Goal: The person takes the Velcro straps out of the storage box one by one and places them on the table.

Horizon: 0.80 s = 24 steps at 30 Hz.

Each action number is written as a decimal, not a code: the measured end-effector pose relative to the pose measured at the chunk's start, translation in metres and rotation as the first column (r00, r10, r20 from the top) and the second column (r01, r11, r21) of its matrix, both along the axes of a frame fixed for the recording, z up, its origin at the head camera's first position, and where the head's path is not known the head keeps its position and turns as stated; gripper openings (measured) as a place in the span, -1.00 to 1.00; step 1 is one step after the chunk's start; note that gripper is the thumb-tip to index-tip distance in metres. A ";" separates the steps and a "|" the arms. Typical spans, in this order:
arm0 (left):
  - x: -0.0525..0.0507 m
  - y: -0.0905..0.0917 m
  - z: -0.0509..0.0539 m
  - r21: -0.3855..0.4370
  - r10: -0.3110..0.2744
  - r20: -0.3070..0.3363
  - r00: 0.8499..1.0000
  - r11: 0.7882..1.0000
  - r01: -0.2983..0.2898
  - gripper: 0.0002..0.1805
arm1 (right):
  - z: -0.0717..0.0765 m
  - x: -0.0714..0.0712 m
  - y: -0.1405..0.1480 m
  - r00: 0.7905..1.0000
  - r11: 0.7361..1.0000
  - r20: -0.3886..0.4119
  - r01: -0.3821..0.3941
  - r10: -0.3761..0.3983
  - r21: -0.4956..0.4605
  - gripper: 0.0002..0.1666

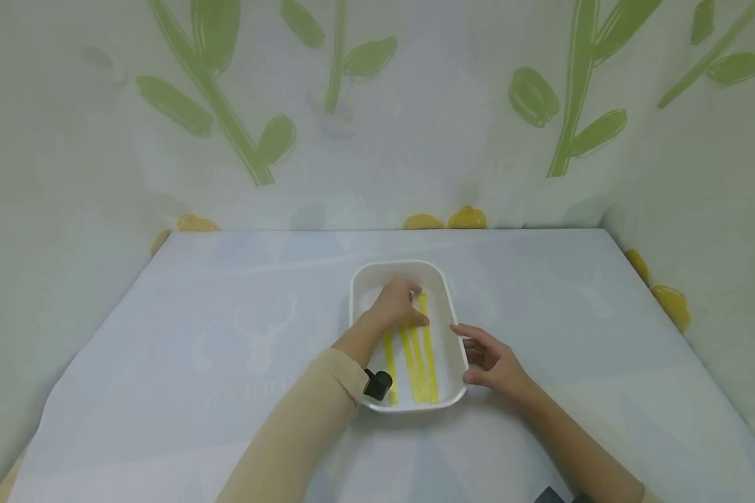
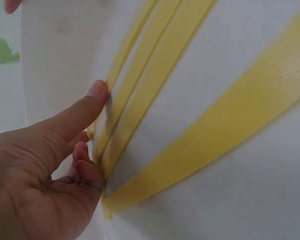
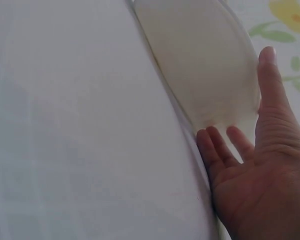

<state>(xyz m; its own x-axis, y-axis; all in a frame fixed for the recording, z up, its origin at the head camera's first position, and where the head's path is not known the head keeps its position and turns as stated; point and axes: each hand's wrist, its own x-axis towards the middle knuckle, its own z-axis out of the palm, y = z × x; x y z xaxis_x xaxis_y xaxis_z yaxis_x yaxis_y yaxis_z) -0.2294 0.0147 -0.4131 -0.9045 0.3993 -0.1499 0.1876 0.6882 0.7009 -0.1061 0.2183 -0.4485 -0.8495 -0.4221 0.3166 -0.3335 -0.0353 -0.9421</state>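
Pale patterned surface (image 1: 163,363) spans the frame's lower half, backed by a leaf-printed wall (image 1: 415,161). White tray (image 1: 449,363) stands at lower centre; four yellow strips (image 1: 430,370) lie inside. Hands are apart: left hand (image 1: 398,305) is at the strips' upper ends, grip undeterminable; right hand (image 1: 495,365), fingers loose, touches the tray's right side.
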 end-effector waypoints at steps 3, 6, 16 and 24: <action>0.000 0.000 0.001 -0.008 -0.016 -0.011 1.000 1.000 0.016 -0.34 | 0.001 0.000 0.000 1.000 1.000 0.001 0.013 -0.013 0.012 -0.21; 0.000 0.001 0.002 -0.031 -0.031 -0.038 0.999 0.999 0.030 -0.42 | 0.002 0.001 0.000 1.000 1.000 0.005 0.017 -0.018 0.018 -0.21; -0.002 0.003 0.003 0.077 0.012 -0.053 0.999 0.997 -0.008 -0.57 | 0.000 0.002 0.002 0.999 1.000 0.037 0.027 -0.027 0.002 -0.20; -0.003 0.003 0.007 0.375 0.003 0.085 0.996 0.927 -0.035 -0.45 | 0.001 0.001 0.001 0.999 1.000 0.049 0.016 -0.017 0.011 -0.19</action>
